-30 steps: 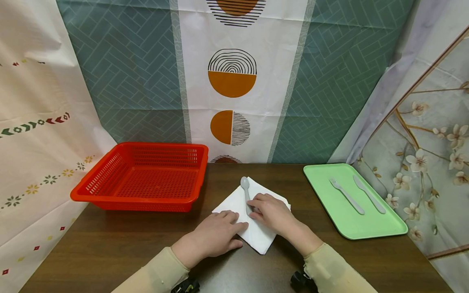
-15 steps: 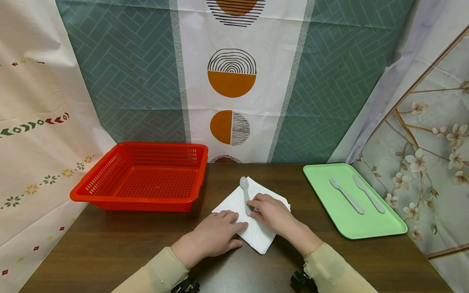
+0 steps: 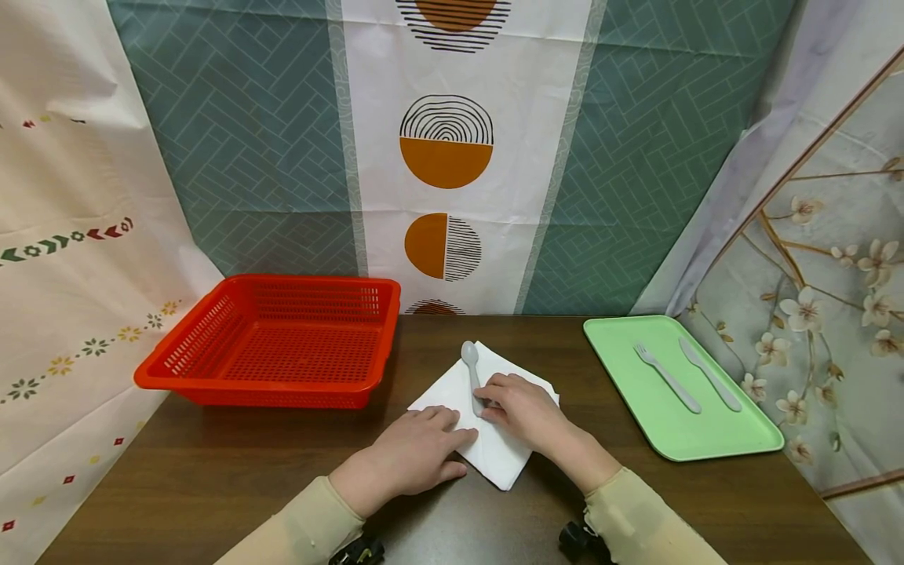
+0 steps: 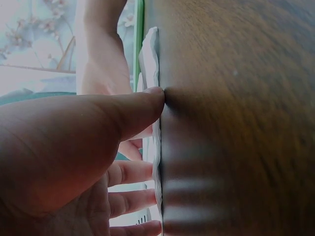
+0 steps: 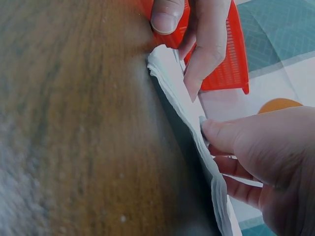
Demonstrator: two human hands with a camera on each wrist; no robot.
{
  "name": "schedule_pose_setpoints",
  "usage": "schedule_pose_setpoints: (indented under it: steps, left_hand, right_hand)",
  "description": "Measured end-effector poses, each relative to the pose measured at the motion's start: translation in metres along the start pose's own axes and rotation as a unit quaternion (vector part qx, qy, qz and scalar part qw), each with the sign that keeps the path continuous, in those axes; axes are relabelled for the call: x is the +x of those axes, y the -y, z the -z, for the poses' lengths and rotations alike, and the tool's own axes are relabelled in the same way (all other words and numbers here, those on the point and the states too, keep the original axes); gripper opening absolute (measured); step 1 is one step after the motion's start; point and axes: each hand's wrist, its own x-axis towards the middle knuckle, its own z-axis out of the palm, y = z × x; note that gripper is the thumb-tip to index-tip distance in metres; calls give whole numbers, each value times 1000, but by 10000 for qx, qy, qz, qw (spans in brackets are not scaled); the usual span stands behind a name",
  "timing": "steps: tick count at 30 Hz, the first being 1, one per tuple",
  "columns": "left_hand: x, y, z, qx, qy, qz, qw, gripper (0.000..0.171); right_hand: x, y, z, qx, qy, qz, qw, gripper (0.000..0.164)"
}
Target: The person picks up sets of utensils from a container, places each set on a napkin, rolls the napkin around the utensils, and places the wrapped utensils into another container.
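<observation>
A white folded napkin [image 3: 503,464] lies on the dark wooden table, turned so one corner points toward me. On it rests a light grey plastic spoon [image 3: 470,355], its bowl toward the back. My right hand [image 3: 528,410] pinches the spoon's handle near its lower end; in the right wrist view the thumb [image 5: 221,135] meets the grey handle end. My left hand [image 3: 413,453] rests on the napkin's left side with fingers spread. In the left wrist view its thumb [image 4: 142,110] touches down by the napkin's near edge. The right fingers hide part of the handle.
A red perforated plastic basket [image 3: 282,392] stands at the back left. To the right, a light green tray [image 3: 678,439] carries a grey fork [image 3: 669,378] and a grey knife [image 3: 710,375]. Patterned curtains [image 3: 282,157] hang behind and along both sides of the table.
</observation>
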Motion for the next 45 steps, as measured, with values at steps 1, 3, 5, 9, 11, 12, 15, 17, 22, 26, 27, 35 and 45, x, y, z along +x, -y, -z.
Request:
schedule_pose_setpoints:
  steps: [1, 3, 5, 9, 11, 12, 15, 17, 22, 26, 27, 35, 45]
  left_hand:
    - [0, 0, 0, 5, -7, -3, 10000, 44]
    - [0, 0, 0, 3, -14, -12, 10000, 44]
    - [0, 0, -1, 7, -11, -20, 10000, 43]
    - [1, 0, -2, 1, 13, -9, 10000, 43]
    - [1, 0, -3, -3, 22, 4, 10000, 43]
    - [1, 0, -3, -6, 26, 10, 10000, 44]
    - [1, 0, -2, -19, 27, 24, 10000, 44]
    - [1, 0, -2, -23, 27, 29, 10000, 44]
    - [1, 0, -1, -13, 17, 25, 10000, 44]
    - [1, 0, -1, 5, -3, 12, 10000, 43]
    - [1, 0, -1, 7, -6, 10, 10000, 43]
    - [1, 1, -2, 27, -43, -32, 10000, 43]
    - [0, 0, -1, -44, 44, 14, 10000, 44]
  right_hand:
    - [0, 0, 0, 8, -7, -1, 10000, 30]
    - [0, -1, -2, 15, -18, -20, 10000, 30]
    - [1, -1, -2, 5, -20, -49, 10000, 30]
    - [0, -2, -3, -25, -23, -59, 10000, 31]
    - [0, -2, -3, -21, -22, -36, 10000, 31]
    - [0, -2, -3, -17, -20, -16, 10000, 31]
    - [0, -2, -3, -5, -10, 12, 10000, 32]
    - [0, -2, -2, 12, 4, 9, 10000, 32]
    - [0, -1, -2, 56, 28, 8, 10000, 33]
    - [0, -1, -3, 51, -9, 18, 10000, 32]
    - [0, -1, -3, 47, -22, 14, 10000, 32]
    - [1, 1, -5, 25, -77, -74, 9999, 31]
    - [3, -5, -4, 105, -71, 87, 9999, 29]
